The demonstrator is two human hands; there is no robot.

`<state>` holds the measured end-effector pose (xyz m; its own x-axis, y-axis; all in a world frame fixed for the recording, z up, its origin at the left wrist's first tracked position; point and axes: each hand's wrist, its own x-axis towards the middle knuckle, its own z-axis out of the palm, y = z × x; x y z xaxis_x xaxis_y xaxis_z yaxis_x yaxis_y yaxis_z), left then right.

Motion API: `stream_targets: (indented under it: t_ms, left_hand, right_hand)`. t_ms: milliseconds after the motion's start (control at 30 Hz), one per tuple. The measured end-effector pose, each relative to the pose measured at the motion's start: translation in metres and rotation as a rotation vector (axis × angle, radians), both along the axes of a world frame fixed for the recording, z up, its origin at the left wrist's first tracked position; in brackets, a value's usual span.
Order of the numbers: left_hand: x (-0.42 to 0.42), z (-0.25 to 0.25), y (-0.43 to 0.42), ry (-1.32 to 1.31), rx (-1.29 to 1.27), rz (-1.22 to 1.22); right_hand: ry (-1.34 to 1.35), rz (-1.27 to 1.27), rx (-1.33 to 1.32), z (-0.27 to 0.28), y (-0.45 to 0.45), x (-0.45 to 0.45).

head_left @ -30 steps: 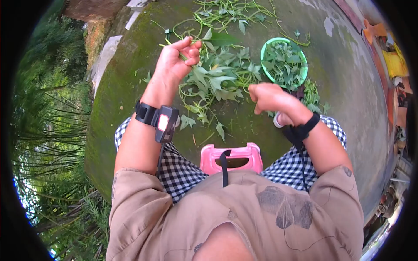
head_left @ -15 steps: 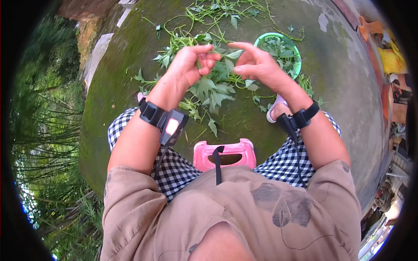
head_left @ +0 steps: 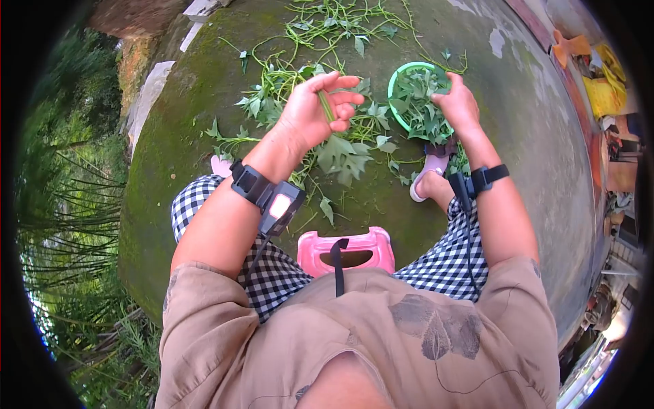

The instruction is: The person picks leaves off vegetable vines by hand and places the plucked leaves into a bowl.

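Observation:
My left hand (head_left: 323, 108) is closed around a green leafy vine stem (head_left: 327, 107). The stem lies across the palm, and broad leaves (head_left: 343, 158) hang below the hand. At the right, my right hand (head_left: 460, 103) is over the side of a round green basket (head_left: 393, 102). Its thumb and forefinger are apart, with the basket's leaves showing behind them; the other fingers are partly hidden. Picked green leaves (head_left: 417, 92) fill the basket. Beyond my left hand lies a tangled heap of vines (head_left: 276, 75) on the ground.
More long vines (head_left: 340, 24) spread over the mossy concrete ground (head_left: 177, 136) at the far side. A pink plastic stool (head_left: 310, 253) is between my legs. My foot in a pink shoe (head_left: 430, 170) stands just below the basket. A yellow bag (head_left: 605, 92) lies at the right edge.
My right hand has moved right, from beside my left hand to the basket. My left hand has shifted slightly right, still holding the stem.

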<state>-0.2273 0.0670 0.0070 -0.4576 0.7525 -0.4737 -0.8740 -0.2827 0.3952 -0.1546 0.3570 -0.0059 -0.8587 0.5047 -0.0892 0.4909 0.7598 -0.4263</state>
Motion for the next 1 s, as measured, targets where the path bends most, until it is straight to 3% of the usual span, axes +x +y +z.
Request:
stream_targets:
  t_ms: [33,133,200,267,333,433,533,1000]
  left_hand:
    - [0.000,-0.002,0.002,-0.005,0.028,0.007]
    - [0.000,-0.006,0.004,-0.019,0.045,0.062]
    - [0.000,-0.005,0.006,-0.049,-0.022,0.139]
    - [-0.004,-0.017,0.003,-0.056,0.058,0.159]
    - [-0.008,-0.017,0.001,-0.046,0.102,0.181]
    - [-0.009,0.002,0.007,0.048,-0.063,0.287]
    - [-0.014,0.008,0.002,0.151,-0.067,0.285]
    - [-0.016,0.008,-0.029,0.254,-0.242,0.302]
  right_hand:
    - [-0.028,0.053,0.021,0.009,-0.010,0.001]
    - [-0.032,0.290,-0.788,0.012,-0.058,0.005]
    - [-0.073,0.432,-1.028,0.016,-0.098,0.013]
    - [-0.089,0.413,-1.221,0.008,-0.124,0.018]
    - [-0.117,0.265,-1.290,0.006,-0.136,0.014]
    - [-0.047,0.122,-1.304,0.019,-0.139,0.005]
    - [0.021,0.076,-1.293,0.016,-0.141,-0.003]
    - [0.184,0.186,-1.123,0.011,-0.131,-0.024]
